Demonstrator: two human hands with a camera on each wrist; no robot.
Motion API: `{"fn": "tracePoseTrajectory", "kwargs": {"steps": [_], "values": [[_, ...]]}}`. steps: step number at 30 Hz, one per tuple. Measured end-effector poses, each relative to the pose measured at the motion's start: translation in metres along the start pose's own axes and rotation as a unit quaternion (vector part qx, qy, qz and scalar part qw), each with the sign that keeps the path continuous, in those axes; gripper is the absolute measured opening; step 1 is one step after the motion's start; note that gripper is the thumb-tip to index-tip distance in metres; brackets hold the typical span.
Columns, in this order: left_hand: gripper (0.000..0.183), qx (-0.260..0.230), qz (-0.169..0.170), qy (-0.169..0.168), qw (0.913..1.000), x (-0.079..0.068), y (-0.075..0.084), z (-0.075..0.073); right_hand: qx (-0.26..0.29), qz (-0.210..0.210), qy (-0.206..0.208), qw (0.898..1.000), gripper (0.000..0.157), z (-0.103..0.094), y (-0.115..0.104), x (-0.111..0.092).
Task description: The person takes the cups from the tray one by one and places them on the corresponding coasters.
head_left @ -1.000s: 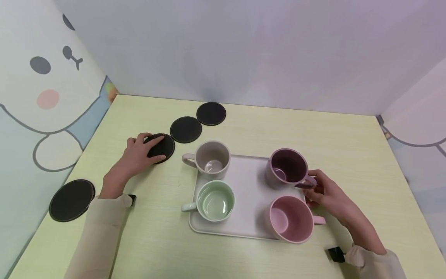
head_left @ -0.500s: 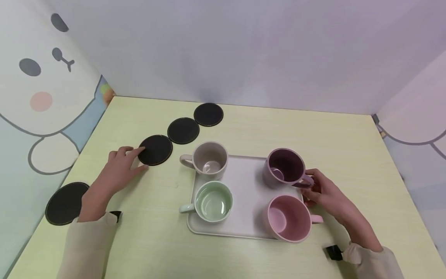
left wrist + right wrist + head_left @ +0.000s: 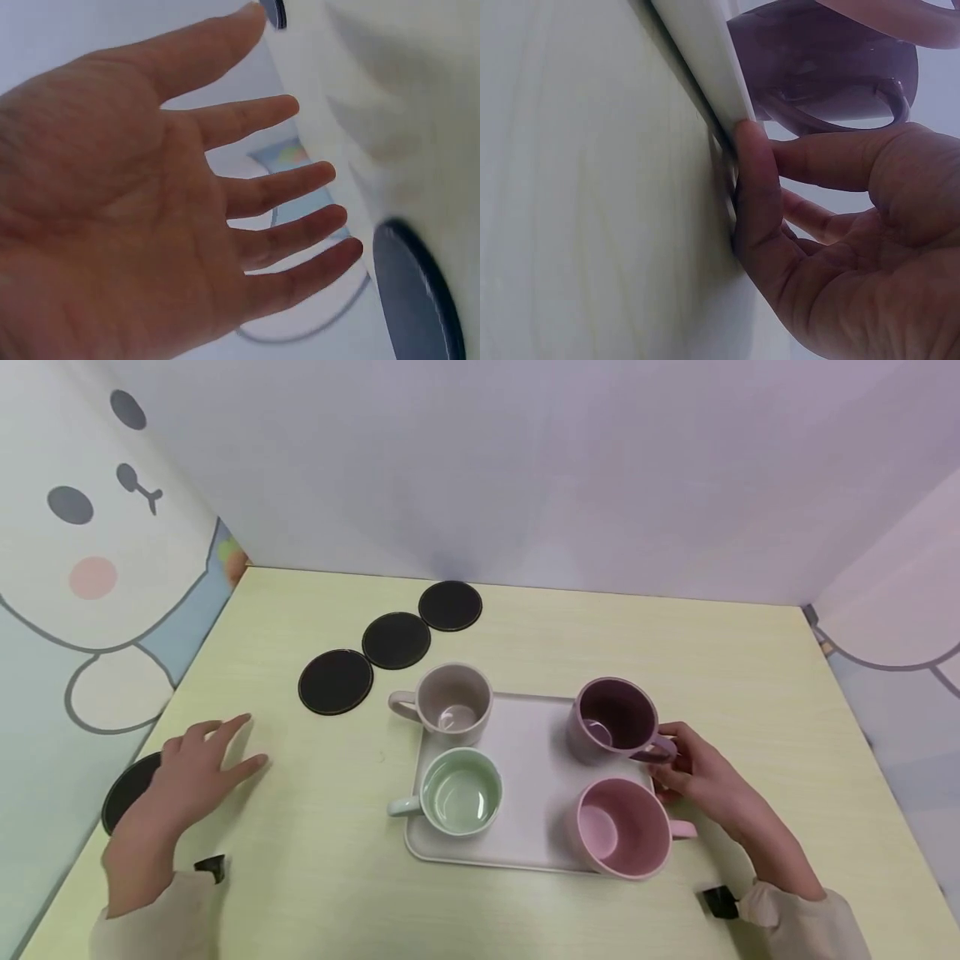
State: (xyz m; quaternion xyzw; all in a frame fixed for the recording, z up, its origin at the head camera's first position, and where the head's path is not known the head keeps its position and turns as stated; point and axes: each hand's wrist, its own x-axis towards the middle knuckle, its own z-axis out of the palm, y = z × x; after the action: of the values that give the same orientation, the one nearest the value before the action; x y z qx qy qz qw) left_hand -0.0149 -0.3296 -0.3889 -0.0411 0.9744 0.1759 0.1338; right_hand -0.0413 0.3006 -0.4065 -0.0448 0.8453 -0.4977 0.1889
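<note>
My left hand [image 3: 187, 781] hovers over the table's left side, fingers spread and holding nothing; it partly covers a round black coaster [image 3: 123, 793]. In the left wrist view, its bare palm and straight fingers [image 3: 262, 191] show near that coaster. My right hand [image 3: 701, 781] pinches the right edge of a white tray [image 3: 528, 777], just below the dark purple mug's handle. On the tray stand a grey-beige mug [image 3: 453, 702], a pale green mug [image 3: 461, 793], a dark purple mug [image 3: 615, 718] and a pink mug [image 3: 622, 831]. The left mugs' handles point left, the right ones' right.
Three black coasters [image 3: 336, 682] form a diagonal row behind and left of the tray, the farthest near the back wall [image 3: 525, 477]. The light wood-toned table [image 3: 330, 877] meets printed panels [image 3: 93, 627] at the sides.
My left hand has drawn off the nearest coaster of the row, moving left and toward the front. That coaster lies uncovered. My right hand stays at the tray edge; tray and mugs are unmoved.
</note>
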Motion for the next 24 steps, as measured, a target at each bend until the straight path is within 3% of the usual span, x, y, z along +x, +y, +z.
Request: {"fn": "tracePoseTrajectory", "kwargs": {"steps": [5,14,20,24], "values": [[0.080,-0.019,-0.037,0.002,0.9991,-0.018,-0.024,-0.005,0.004,-0.001,-0.001,1.000,0.048,0.000,0.000,0.000],[0.070,-0.022,-0.035,0.035,0.9986,-0.032,-0.056,0.004,0.005,-0.006,-0.004,1.000,0.047,0.001,0.000,0.002],[0.063,-0.023,-0.037,0.043,0.9981,-0.033,-0.059,0.007,-0.001,-0.003,-0.004,1.000,0.047,0.000,0.001,0.003],[0.069,-0.025,-0.065,0.035,0.9970,-0.031,-0.055,0.003,0.000,-0.002,-0.002,1.000,0.047,0.000,0.002,0.001]]}}
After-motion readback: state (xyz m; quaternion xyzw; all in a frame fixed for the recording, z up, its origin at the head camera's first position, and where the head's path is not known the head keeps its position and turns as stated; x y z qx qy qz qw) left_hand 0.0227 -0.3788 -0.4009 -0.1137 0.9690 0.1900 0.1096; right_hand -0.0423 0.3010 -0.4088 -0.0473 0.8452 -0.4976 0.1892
